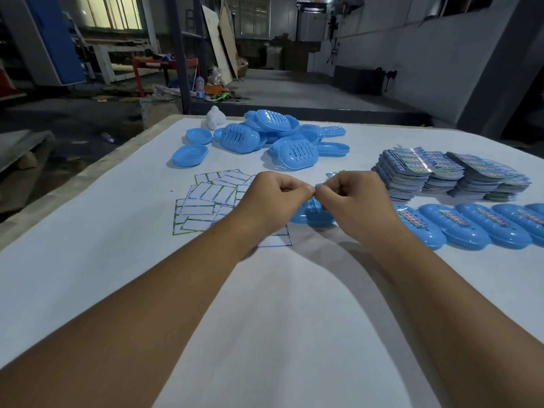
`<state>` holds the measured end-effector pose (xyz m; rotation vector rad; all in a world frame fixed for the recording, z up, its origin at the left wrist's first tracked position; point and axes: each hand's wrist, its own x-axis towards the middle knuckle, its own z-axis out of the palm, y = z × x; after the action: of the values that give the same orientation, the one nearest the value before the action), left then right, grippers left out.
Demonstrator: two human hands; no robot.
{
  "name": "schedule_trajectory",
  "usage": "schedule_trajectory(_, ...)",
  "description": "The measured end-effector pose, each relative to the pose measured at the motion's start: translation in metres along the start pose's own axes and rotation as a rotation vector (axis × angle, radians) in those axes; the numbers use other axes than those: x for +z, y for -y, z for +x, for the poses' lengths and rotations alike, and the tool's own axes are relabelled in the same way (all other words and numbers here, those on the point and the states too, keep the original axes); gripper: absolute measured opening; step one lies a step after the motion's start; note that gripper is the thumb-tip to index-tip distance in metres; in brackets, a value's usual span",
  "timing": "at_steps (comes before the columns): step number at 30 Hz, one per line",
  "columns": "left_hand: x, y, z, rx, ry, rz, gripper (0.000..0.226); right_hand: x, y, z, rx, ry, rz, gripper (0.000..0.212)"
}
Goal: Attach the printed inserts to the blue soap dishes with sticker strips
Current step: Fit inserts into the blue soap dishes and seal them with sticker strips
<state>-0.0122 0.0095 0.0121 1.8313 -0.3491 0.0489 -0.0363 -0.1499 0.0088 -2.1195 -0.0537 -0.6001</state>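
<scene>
My left hand (279, 198) and my right hand (353, 198) meet fingertip to fingertip above the table, pinching something very small between them; it looks like a sticker strip but is too small to make out. Just beneath them lies a blue soap dish (315, 216), mostly hidden by my hands. A pile of blue soap dishes (265, 134) sits at the back. Stacks of printed inserts (441, 175) stand at the right. A row of soap dishes with inserts on them (471, 228) runs along the right side.
Emptied sticker backing sheets (209, 201) lie scattered left of my hands on the white table cover (117, 275). A white lump-shaped object (215, 117) sits at the far edge. The table's left edge (88, 175) drops to a cluttered workshop floor.
</scene>
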Motion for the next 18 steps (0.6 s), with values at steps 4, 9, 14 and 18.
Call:
schedule_trajectory(4, -0.005, -0.0015, 0.0002, -0.001, -0.015, -0.004, 0.012, -0.0015, -0.0005, -0.0015, -0.092, 0.087, 0.047, 0.021)
schedule_trajectory(9, -0.0085, -0.0043, 0.0052, 0.009, -0.09, -0.012, 0.019, -0.0008, -0.0004, 0.0011, -0.054, 0.013, 0.031, 0.018)
schedule_trajectory(14, -0.007, -0.0032, 0.007, -0.04, -0.078, -0.027, 0.021, -0.0047, -0.0025, 0.0046, 0.111, -0.031, 0.025, 0.027)
schedule_trajectory(18, -0.0072, -0.0023, 0.0083, -0.053, -0.091, -0.019, 0.022, -0.0032, -0.0014, 0.0047, 0.145, -0.026, 0.061, 0.025)
